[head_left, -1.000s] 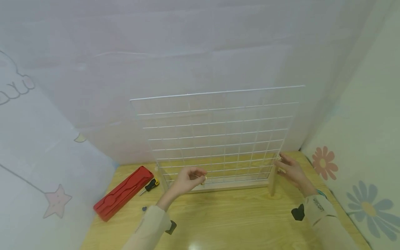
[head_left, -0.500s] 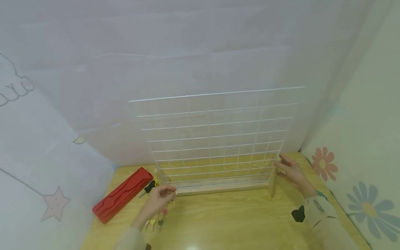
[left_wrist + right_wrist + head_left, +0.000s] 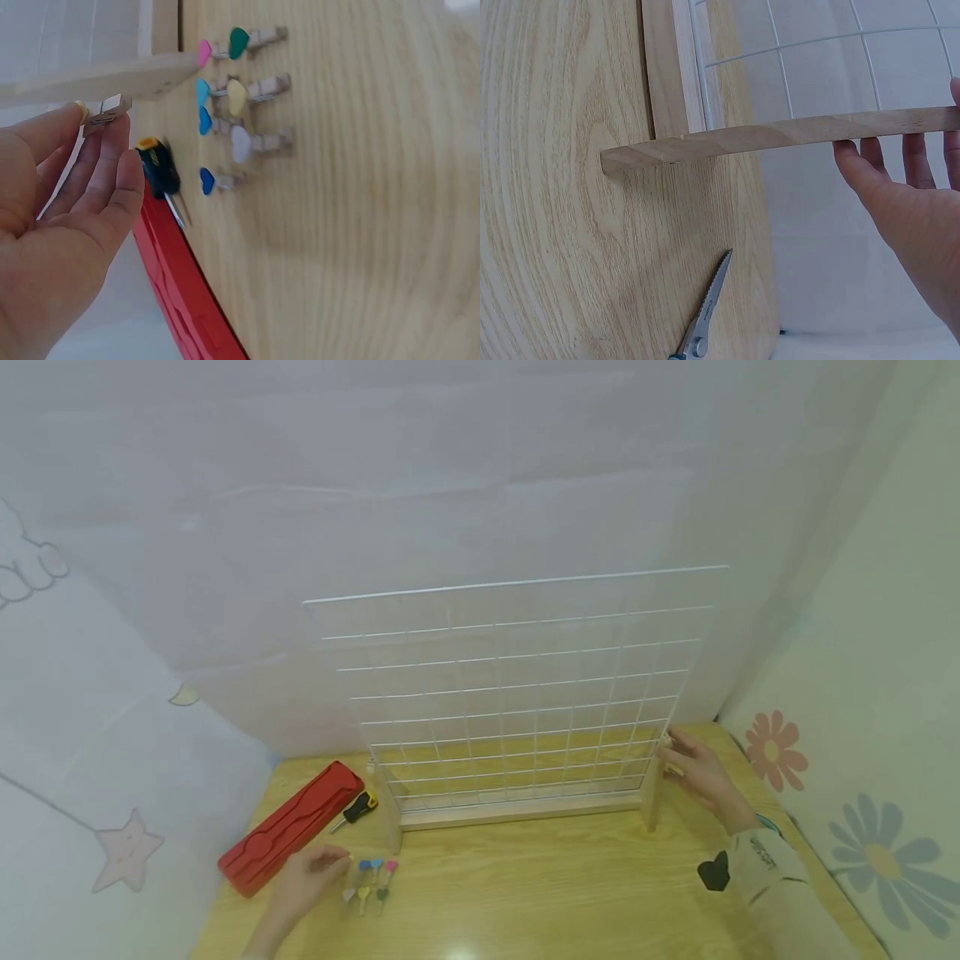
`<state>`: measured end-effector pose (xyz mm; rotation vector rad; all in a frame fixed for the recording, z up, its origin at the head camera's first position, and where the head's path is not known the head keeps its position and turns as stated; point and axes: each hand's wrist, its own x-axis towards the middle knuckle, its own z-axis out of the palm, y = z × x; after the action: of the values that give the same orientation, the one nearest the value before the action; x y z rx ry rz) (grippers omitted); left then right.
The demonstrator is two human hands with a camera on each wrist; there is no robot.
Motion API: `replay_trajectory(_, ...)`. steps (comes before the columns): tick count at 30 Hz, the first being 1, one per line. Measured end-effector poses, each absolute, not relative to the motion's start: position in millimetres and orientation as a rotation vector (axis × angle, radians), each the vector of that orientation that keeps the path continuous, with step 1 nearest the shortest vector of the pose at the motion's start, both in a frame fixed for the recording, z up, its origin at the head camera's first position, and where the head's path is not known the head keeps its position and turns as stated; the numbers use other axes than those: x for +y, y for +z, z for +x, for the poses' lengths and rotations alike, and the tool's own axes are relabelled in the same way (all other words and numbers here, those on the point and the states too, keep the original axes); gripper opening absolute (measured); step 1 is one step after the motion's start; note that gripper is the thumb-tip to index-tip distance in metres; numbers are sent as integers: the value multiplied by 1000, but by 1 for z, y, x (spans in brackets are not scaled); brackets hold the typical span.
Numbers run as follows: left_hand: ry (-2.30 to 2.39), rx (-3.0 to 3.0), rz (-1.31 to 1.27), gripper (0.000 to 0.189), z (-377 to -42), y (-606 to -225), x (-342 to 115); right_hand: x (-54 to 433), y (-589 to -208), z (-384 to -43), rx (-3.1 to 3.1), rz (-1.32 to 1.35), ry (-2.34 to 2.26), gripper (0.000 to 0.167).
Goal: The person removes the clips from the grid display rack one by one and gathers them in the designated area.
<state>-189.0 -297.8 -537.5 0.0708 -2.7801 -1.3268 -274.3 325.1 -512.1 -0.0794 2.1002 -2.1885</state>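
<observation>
In the head view my left hand (image 3: 306, 883) is at the lower left, beside a group of heart-topped clothespins. It pinches a small wooden clothespin (image 3: 106, 114) with a yellow top between thumb and fingers. Several more lie on the table, with green (image 3: 238, 43), pink, cream, white and blue hearts. A white wire grid (image 3: 517, 583) stands upright in a wooden stand (image 3: 517, 813). My right hand (image 3: 701, 774) holds the stand's right upright (image 3: 757, 139) near its upper end, fingers on both sides of the wood.
A red tray (image 3: 292, 828) with moulded hollows lies at the table's left. Between it and the stand is a black and yellow screwdriver (image 3: 360, 807). Scissors (image 3: 705, 315) lie on the table right of the stand. Printed wall coverings close in the back and sides.
My left hand has moved left and nearer to me, from in front of the grid to beside the clothespins, which have come into view. My right hand has stayed on the upright.
</observation>
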Motion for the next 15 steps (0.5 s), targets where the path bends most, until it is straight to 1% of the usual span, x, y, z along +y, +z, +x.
replay_trajectory(5, -1359, -2779, 119, 22, -183, -548, -310, 326, -510, -272, 2140, -69, -2169, 80)
replay_trajectory(15, -1065, -2893, 102, 20, -174, -578, -337, 322, -510, -273, 2116, -48, -2198, 78)
